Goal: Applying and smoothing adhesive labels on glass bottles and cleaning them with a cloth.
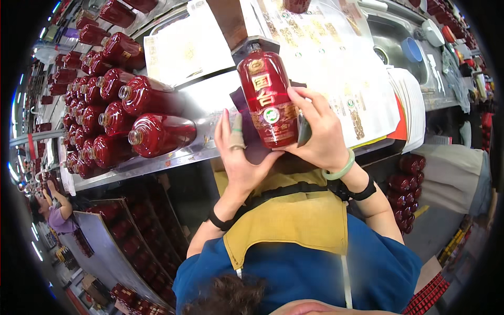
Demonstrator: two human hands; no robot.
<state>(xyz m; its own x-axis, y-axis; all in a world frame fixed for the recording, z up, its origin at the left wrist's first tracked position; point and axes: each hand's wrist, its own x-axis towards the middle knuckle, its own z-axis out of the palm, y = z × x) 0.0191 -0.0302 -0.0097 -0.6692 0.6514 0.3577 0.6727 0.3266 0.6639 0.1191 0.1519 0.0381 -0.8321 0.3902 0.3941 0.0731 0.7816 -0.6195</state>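
Note:
A dark red glass bottle (pixel 266 100) with gold lettering and a gold-edged label lies tilted at the edge of a steel workbench (pixel 207 100). My right hand (pixel 317 134) grips its lower side, with a thin dark tool held against the label. My left hand (pixel 239 155) is open beside the bottle's base, fingers up, touching a dark purple cloth (pixel 247 123) under it. One left finger wears a pale guard. A green bangle (pixel 341 167) sits on my right wrist.
Many red bottles (pixel 105 105) lie stacked on their sides at the left of the bench. Sheets of gold labels (pixel 325 58) cover the bench's right part. A steel sink (pixel 399 42) holds a blue dish. More bottles stand below, and another person (pixel 55 210) works at lower left.

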